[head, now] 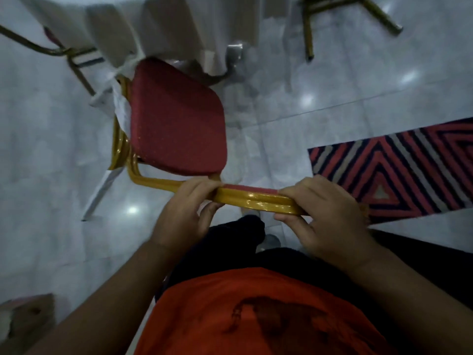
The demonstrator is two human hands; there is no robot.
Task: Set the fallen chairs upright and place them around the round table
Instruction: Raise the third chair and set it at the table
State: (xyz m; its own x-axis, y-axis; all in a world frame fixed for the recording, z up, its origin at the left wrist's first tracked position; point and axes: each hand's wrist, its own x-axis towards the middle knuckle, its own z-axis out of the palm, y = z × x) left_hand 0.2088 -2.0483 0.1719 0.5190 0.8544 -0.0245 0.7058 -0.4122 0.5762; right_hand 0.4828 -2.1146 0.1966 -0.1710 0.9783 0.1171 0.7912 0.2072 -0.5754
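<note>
A chair with a red padded seat [176,119] and gold metal frame stands upright just in front of me. Its seat points toward the round table, whose white cloth [133,24] hangs down at the top. My left hand [184,213] grips the top rail of the chair back [256,199] at its left end. At the rail's right end, my right hand [330,216] grips it too. Gold legs of a second chair [309,29] show at the top right, and a third chair's frame [76,60] lies at the top left; their poses are cut off.
The floor is glossy pale tile [332,85]. A red, black and grey zigzag rug [399,170] lies to the right. A table leg [233,57] shows below the cloth. A cardboard box corner [25,319] sits at the bottom left. My feet [268,239] are behind the chair.
</note>
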